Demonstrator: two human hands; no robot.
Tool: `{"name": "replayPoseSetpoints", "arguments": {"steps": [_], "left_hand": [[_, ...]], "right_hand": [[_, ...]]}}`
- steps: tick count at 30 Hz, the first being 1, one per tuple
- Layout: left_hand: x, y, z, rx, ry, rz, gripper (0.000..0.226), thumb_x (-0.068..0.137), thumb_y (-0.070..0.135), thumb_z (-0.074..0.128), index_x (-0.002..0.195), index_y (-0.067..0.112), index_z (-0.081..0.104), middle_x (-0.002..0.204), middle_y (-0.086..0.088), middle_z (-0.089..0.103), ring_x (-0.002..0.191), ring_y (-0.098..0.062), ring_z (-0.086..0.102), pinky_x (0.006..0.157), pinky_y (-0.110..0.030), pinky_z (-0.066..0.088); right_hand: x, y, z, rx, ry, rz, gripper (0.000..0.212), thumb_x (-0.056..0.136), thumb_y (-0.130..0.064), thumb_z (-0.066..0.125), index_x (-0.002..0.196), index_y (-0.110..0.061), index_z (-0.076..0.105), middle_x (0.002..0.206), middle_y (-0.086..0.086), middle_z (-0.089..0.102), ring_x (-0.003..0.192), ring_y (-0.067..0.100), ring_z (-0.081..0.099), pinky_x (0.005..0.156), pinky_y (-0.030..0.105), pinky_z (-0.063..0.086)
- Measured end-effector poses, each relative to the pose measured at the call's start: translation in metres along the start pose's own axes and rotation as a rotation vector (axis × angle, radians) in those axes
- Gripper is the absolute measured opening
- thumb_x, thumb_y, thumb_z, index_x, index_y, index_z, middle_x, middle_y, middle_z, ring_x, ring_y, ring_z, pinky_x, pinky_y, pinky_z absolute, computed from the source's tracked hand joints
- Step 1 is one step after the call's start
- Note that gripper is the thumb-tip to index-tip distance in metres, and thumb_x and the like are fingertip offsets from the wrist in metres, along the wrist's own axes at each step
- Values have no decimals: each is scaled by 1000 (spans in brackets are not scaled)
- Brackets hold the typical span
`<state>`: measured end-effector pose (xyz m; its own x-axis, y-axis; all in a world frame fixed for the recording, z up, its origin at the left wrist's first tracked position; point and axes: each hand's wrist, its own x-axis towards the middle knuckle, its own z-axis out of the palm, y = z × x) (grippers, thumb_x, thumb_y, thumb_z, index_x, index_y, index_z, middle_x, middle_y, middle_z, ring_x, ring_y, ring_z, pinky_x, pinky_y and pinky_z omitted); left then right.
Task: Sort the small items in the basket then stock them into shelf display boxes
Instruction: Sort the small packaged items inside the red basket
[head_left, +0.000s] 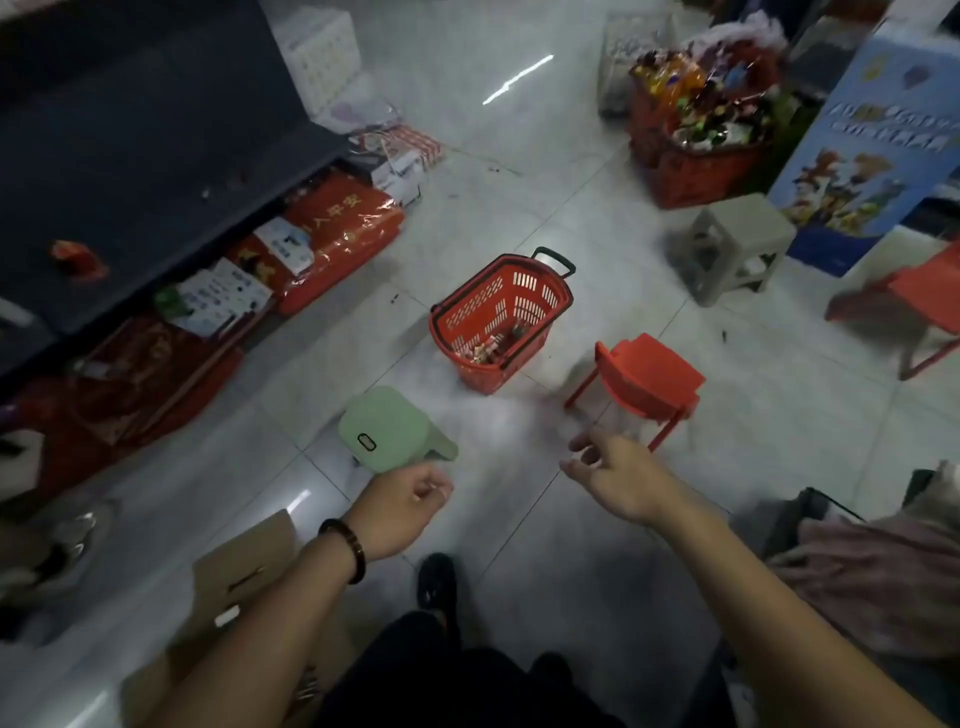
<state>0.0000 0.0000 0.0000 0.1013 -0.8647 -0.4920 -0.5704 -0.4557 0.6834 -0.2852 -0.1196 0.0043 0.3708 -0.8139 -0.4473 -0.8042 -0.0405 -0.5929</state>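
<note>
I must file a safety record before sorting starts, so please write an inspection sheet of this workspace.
Surface: pale glossy tiled floor, a few dark specks.
Job's things: red basket upright on the floor, few small items at its bottom; dark shelf at left.
Clutter: green stool, red chair, grey stool, cardboard box, red packages under the shelf.
Hands: left hand and right hand above the floor, fingers loosely curled, nothing held.
Cables: nothing seen.
Surroundings: heaped basket and blue display box at upper right.
</note>
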Motion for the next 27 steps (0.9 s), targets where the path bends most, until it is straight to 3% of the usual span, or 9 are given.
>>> {"name": "replayPoseSetpoints", "arguments": {"steps": [5, 8, 14, 17, 23, 27], "left_hand": [[53, -9, -27, 21, -5, 19, 12, 102, 34, 62, 106, 31, 73, 102, 11, 73, 93, -1, 68, 79, -18, 53], [97, -10, -58, 43, 9, 62, 10, 101, 30, 63, 103, 29, 73, 98, 13, 72, 93, 0, 67, 75, -14, 49], [172, -18, -125, 113, -72, 61, 12, 101, 33, 59, 101, 31, 71, 98, 13, 72, 91, -6, 68, 75, -24, 54], [203, -21, -151, 140, -111, 68, 12, 101, 34, 59, 99, 31, 70, 99, 14, 72, 93, -6, 67, 83, -29, 57], [270, -14, -188, 154, -111, 52, 11, 102, 33, 60, 98, 31, 70, 96, 17, 70, 90, 0, 66, 70, -15, 47], [335, 4, -204, 162, -105, 19, 11, 101, 35, 61, 97, 31, 71, 100, 13, 73, 96, -6, 68, 84, -28, 57]], "right_hand": [[49, -23, -4, -43, -20, 32, 40, 99, -50, 63, 131, -25, 65, 119, -1, 68, 107, 19, 64, 93, 36, 53], [84, -45, -10, -62, 14, 69, 38, 99, -49, 64, 128, -24, 66, 117, -1, 69, 105, 19, 65, 94, 39, 55], [158, -100, -21, -29, 28, 116, 39, 101, -47, 63, 131, -23, 63, 117, 0, 69, 104, 19, 67, 94, 42, 58], [190, -115, -27, -17, 26, 122, 42, 99, -51, 61, 133, -26, 62, 120, -1, 69, 104, 18, 68, 94, 43, 59], [259, -126, -48, 3, -21, 154, 42, 101, -50, 60, 135, -26, 61, 123, 0, 69, 106, 18, 67, 96, 41, 58], [318, -117, -76, 3, -44, 144, 44, 102, -51, 59, 138, -26, 59, 126, -1, 69, 108, 17, 67, 96, 39, 57]]}}
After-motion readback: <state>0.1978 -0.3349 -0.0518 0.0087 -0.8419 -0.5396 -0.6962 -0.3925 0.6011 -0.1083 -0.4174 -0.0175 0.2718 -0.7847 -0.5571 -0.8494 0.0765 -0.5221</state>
